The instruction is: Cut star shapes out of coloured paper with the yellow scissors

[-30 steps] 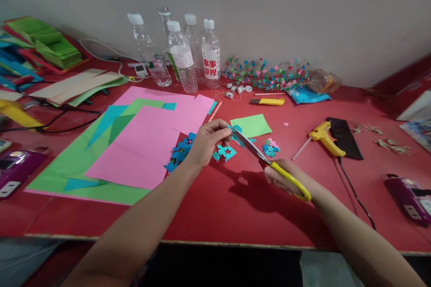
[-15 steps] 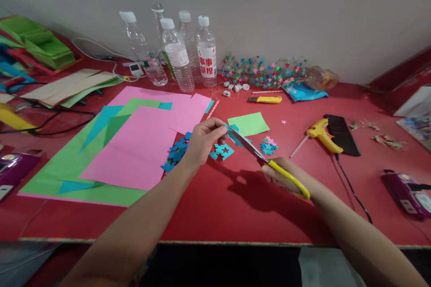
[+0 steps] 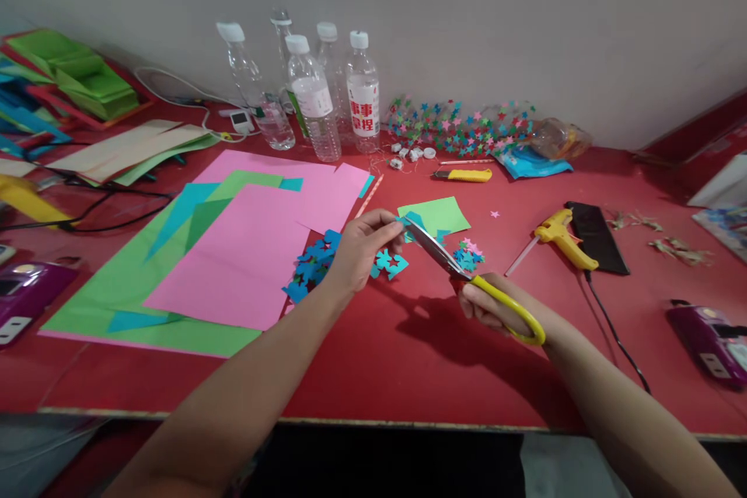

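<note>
My left hand (image 3: pixel 367 245) pinches a small piece of blue paper (image 3: pixel 414 219) between thumb and fingertips. In my right hand (image 3: pixel 487 307) is a pair of scissors (image 3: pixel 506 305) with yellow handles, its blades pointing up and left against the paper. The blades look nearly closed. Blue paper scraps (image 3: pixel 309 268) with star-shaped holes lie beside my left wrist, and a lighter blue scrap (image 3: pixel 391 263) rests just right of that hand. Beyond the blades is a light green paper (image 3: pixel 443 212). A small pile of blue and pink paper stars (image 3: pixel 468 257) lies behind the scissors.
Pink sheets (image 3: pixel 227 257) overlap green and blue ones at left. Several plastic bottles (image 3: pixel 315 113) stand by the wall. A star-covered clear bottle (image 3: pixel 461 127), a yellow utility knife (image 3: pixel 467 175), a hot glue gun (image 3: pixel 557 237) with cord, and a black phone (image 3: pixel 601 237) lie around.
The blue paper at the blades shows less below them, with a small bit apart on their right side. Both hands stay close together; the whole view has shifted slightly.
</note>
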A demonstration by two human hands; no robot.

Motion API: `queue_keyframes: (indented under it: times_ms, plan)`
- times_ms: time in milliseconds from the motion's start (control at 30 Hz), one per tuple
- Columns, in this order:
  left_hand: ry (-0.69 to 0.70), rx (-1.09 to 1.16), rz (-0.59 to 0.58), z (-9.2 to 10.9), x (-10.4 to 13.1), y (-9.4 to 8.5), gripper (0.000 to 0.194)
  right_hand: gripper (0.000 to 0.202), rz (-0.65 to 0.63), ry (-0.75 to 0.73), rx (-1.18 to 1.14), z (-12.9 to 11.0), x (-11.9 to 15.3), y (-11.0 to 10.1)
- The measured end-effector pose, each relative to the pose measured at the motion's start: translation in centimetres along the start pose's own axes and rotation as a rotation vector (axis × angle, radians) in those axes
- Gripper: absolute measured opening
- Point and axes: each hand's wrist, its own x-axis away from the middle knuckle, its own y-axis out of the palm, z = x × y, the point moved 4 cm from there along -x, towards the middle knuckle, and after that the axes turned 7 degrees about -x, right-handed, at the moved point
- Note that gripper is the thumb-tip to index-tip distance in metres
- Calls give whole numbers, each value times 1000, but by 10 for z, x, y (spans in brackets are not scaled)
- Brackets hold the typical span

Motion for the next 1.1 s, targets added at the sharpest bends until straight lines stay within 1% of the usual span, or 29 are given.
queue_keyframes:
  times_ms: [67, 200, 433, 633, 800, 967, 1100]
  plan:
    - [-10, 23, -14, 0, 0, 2, 11, 56, -9, 5, -10, 0, 0, 0]
    - [-32, 46, -52, 0, 1, 4, 11, 55, 19, 40, 6, -2, 0, 0]
    - [-32, 20, -50, -2, 1, 2, 10, 58, 36, 42, 37, -6, 0, 3]
    - [-37, 9, -41, -3, 2, 2, 11, 61, 15, -5, 65, -5, -2, 5]
    - [-69, 33, -70, -4, 3, 2, 11, 65, 16, -47, 78, -7, -1, 5]
    - [-59, 45, -24, -4, 4, 4, 13, 60, 39, 19, -4, 0, -5, 12]
    - [-29, 44, -5, -4, 5, 7, 17, 55, 45, 38, -43, 5, -8, 20]
